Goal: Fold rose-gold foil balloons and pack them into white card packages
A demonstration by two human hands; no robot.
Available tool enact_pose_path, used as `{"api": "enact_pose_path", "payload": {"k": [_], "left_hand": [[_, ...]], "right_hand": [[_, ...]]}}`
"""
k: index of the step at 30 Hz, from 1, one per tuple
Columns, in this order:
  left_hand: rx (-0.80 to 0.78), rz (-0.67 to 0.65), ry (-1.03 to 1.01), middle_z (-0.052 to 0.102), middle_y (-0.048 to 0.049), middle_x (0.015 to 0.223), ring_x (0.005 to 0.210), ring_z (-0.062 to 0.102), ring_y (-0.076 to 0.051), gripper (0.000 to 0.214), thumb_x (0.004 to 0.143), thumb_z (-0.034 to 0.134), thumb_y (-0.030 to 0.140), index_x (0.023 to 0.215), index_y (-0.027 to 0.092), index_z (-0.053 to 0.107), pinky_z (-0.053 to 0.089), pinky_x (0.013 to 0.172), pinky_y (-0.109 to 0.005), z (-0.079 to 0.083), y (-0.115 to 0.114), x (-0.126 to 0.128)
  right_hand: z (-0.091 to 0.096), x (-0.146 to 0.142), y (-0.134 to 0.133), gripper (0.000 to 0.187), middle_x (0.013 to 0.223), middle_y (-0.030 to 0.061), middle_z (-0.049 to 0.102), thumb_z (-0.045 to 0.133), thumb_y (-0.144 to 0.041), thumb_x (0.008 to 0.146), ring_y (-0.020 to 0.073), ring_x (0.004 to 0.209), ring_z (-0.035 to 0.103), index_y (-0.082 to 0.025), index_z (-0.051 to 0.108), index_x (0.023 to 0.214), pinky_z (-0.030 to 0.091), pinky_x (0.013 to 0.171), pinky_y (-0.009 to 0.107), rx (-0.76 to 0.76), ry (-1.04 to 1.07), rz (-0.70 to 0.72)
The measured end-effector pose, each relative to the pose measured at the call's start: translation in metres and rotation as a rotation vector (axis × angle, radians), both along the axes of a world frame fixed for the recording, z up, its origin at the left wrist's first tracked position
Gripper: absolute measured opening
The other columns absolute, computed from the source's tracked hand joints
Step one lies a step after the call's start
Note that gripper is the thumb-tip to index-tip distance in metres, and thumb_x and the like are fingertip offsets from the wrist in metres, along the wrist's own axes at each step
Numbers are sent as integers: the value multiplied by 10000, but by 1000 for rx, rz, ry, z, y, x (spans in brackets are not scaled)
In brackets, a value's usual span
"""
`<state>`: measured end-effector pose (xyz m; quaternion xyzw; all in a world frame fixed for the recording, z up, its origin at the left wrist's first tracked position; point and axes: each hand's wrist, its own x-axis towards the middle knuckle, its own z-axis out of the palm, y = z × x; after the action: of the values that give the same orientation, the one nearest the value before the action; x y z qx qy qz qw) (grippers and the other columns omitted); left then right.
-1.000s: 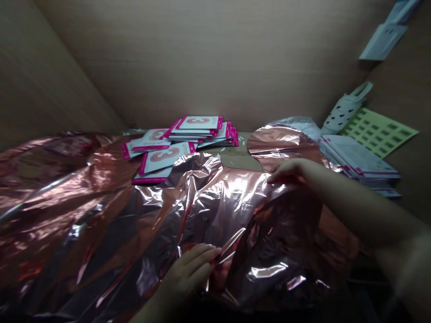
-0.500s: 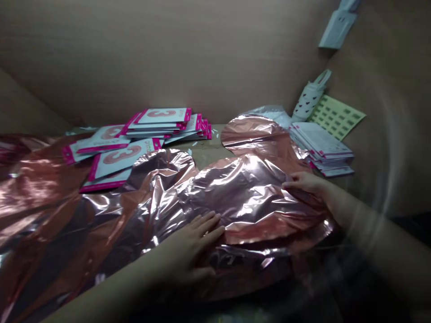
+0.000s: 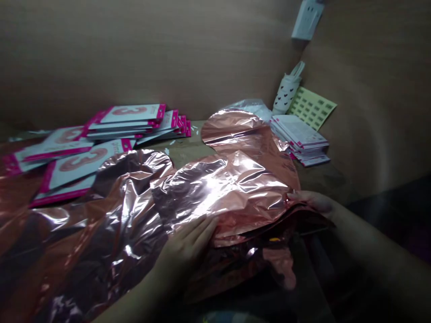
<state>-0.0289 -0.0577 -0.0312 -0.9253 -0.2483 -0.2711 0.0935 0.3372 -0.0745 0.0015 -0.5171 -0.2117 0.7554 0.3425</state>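
- Left hand (image 3: 193, 237), 7 o'clock of the foil's middle: fingers straight and together on top; thumb hidden, so whether it grips cannot be told.
- Right hand (image 3: 314, 202), 3 o'clock: appears to pinch the near-right edge.
- Pink foil (image 3: 232, 179): between the hands, crumpled, layers gaping at 4 o'clock. Advisable: left palm flat, edges matched, air smoothed outward, light grip against creasing.
- Foil tab (image 3: 284, 267), 5 o'clock: hangs loose; could snag.
- Packets (image 3: 128, 112), 10 o'clock: untidy, nearest ones touching foil; likely obstruction.
- White cards (image 3: 298, 134), 2 o'clock: stacked just beside the foil on the bench (image 3: 185, 146).
- Heart-patterned container (image 3: 286, 94), 1 o'clock: beside a yellow sheet (image 3: 313, 107), beyond the work.
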Motion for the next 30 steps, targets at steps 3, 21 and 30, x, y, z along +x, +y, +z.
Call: {"api": "enact_pose_path", "payload": {"k": [3,21,30], "left_hand": [[85,-12,21,671,-135,1025,895,652,-211,331,858,403,131,1161,96,533,552,731,-293,-3,4,-3],[-84,-45,97,635,-162,1113,990,628,-242,486,842,413,223,1315,113,398,546,782,-313,-4,4,-36],[-258,-25,50,673,-89,965,839,648,-198,306,834,414,174,1077,184,599,543,713,-277,7,-4,-40]], "right_hand": [[4,-2,-4,80,755,38,680,554,-181,820,141,721,662,-135,609,853,530,713,249,0,-85,-71],[-2,15,6,612,1232,83,545,623,-293,736,180,1027,566,-253,443,1320,454,845,297,736,-721,269],[-6,-3,45,488,635,42,660,637,-576,661,153,587,628,-115,677,816,464,517,208,452,-586,521]]}}
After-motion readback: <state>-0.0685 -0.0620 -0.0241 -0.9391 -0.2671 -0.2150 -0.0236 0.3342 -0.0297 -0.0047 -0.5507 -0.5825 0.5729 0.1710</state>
